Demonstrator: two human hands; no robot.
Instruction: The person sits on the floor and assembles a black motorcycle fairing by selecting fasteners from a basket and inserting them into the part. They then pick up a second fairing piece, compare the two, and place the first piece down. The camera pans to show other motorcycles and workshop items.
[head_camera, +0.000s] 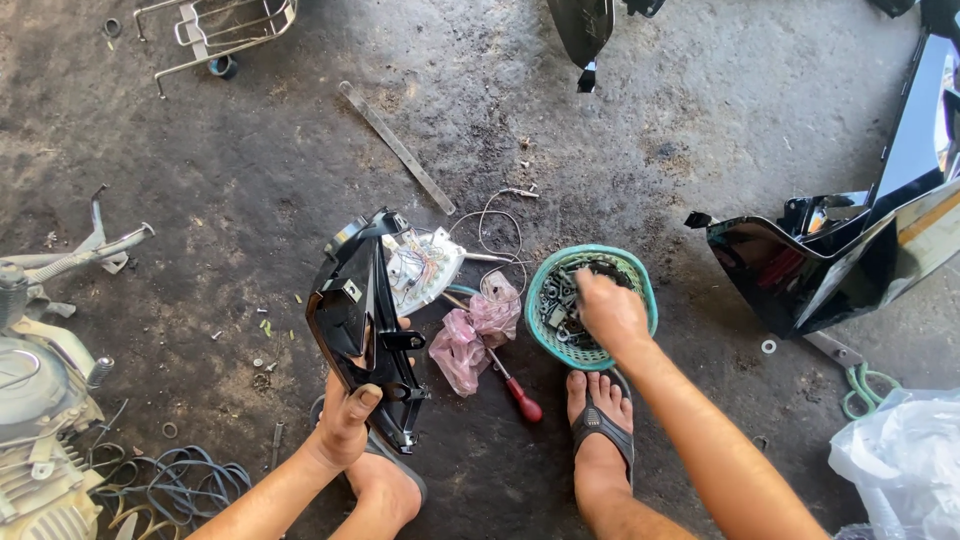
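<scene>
While the left hand grips the lower end of the black plastic housing, thumb over its edge, propping it upright on the floor, the right hand is down in the teal basket of bolts and small metal parts, fingers curled among them; whether it has pinched anything I cannot tell. Housing looks light, stiff, glossy, probably slippery and easy to scratch or crack at its thin tabs; the thicker rim where the hand already sits seems the safest hold. The white wired backing against its upper side looks fragile, loose wires trailing. Basket looks light, liable to tip. Close around: crumpled pink bag and red-handled screwdriver between housing and basket, flat metal strip farther up the floor, black body panels toward the right edge, engine and coiled cables at the left edge. Both sandalled feet rest just below the work.
</scene>
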